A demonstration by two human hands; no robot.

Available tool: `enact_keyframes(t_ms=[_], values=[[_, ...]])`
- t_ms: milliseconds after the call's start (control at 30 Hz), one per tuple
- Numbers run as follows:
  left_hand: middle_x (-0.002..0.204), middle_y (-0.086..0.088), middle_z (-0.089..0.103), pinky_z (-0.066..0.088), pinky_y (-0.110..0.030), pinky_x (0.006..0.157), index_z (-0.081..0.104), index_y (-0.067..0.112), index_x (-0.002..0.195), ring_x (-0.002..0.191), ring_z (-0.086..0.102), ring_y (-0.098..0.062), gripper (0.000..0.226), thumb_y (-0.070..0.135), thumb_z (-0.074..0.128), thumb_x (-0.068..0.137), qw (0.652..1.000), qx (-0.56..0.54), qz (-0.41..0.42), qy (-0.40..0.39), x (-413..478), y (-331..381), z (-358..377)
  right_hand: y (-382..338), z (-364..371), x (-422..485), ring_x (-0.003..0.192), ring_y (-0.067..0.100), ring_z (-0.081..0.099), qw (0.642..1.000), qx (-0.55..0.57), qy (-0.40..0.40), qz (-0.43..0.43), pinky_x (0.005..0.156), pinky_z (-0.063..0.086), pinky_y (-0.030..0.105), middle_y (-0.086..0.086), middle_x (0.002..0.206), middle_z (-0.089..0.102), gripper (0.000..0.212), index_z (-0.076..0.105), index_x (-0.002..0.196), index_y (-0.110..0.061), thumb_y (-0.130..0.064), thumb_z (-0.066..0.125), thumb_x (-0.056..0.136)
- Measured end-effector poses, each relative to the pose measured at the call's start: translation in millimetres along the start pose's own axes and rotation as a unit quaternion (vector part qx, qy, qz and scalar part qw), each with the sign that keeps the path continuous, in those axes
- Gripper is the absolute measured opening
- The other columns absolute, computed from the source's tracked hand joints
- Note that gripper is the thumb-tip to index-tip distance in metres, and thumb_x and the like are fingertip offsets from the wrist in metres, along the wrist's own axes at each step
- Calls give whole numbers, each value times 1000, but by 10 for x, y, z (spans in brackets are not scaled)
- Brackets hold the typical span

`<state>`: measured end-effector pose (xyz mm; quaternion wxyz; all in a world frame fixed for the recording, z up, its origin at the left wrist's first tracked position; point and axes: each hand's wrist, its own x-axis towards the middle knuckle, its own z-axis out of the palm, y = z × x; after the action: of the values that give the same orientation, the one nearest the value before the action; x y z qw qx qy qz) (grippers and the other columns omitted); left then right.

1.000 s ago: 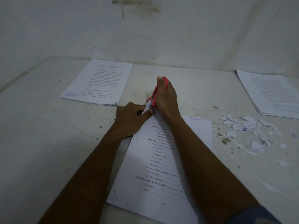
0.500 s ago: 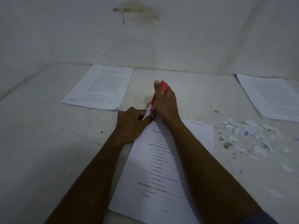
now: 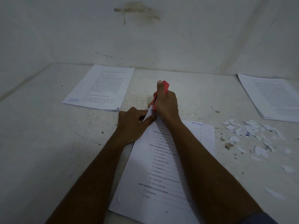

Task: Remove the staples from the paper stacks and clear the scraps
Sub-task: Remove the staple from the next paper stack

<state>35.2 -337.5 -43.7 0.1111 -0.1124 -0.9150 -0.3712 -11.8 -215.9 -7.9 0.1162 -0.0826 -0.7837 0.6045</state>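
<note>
A stapled paper stack (image 3: 163, 172) with printed text lies in front of me on the white surface. My left hand (image 3: 132, 123) pinches the stack's lifted top-left corner. My right hand (image 3: 166, 104) grips a red staple remover (image 3: 165, 87) whose jaws sit at that same corner. The staple itself is hidden between my hands. A scatter of torn paper scraps (image 3: 252, 135) lies to the right of the stack.
A second paper stack (image 3: 100, 88) lies at the back left near the wall. A third stack (image 3: 273, 97) lies at the far right. The dirty white wall (image 3: 145, 38) rises just behind the surface. A long paper sliver (image 3: 273, 193) lies near the right front.
Both hands stay at the stack's corner with little movement. The view has tilted so the whole scene sits slightly lower in frame.
</note>
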Motion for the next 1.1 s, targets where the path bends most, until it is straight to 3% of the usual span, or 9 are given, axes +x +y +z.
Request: enact_keyframes(t_ms=[167,300,433,533,667,767,900,1000,1100], values=[[58,21,56,55,-38,68,58,33,62,55,59,-8,50,76,39,81,1000,-22,0,7,11,-26,33,-49,-5,-20,56,10,58,999,5,-6,-44,65,51,29,-1,63,59,54,58,70,-15,-51,35,103],[58,21,55,56,-39,71,57,35,60,57,61,-14,65,96,34,64,996,-79,-27,6,22,-93,76,-22,-9,1,55,10,57,999,18,-17,-44,66,50,29,-3,61,57,53,55,66,-19,-51,37,104],[60,21,57,58,-42,72,68,21,71,56,61,-9,59,73,42,80,1000,-29,-2,-4,4,-24,28,-4,10,2,61,10,61,999,11,-15,-34,69,48,26,-3,66,62,50,59,75,-16,-51,36,104],[63,13,64,57,-44,70,67,22,71,57,62,-9,55,68,43,87,1000,-9,14,0,4,-34,4,-16,-26,31,64,20,67,998,36,-58,-3,72,54,34,2,64,66,52,60,73,-15,-50,37,103],[63,18,64,55,-49,76,64,36,68,59,63,-4,39,64,48,89,1000,-14,19,1,-25,-42,-17,-45,-222,95,58,18,56,993,88,-81,1,59,48,26,10,71,59,41,55,90,-6,-36,31,105],[67,16,66,51,-53,84,67,27,74,65,64,-6,49,67,42,88,1000,-5,0,-7,-28,-12,-32,24,-388,200,80,16,59,993,-72,-86,-30,82,53,39,3,95,60,38,52,116,-14,-44,32,103],[72,8,69,57,-44,76,67,22,80,69,67,-10,46,61,46,93,999,-34,0,-12,-62,17,-94,132,-667,320,108,27,59,925,-347,-125,-94,95,50,52,7,121,58,68,44,139,-23,-69,41,90],[82,4,72,58,-28,66,71,17,92,73,69,-9,36,47,52,97,995,-97,-11,-23,-126,61,-163,176,-796,307,123,32,51,879,-432,-186,-79,102,41,57,6,137,50,67,41,144,-35,-72,45,88],[87,1,73,60,-30,68,72,15,97,77,70,-12,32,42,54,98,993,-116,-13,-29,-184,100,-202,188,-837,233,127,33,45,862,-455,-209,-75,105,34,56,7,138,46,62,46,142,-40,-72,47,88]])
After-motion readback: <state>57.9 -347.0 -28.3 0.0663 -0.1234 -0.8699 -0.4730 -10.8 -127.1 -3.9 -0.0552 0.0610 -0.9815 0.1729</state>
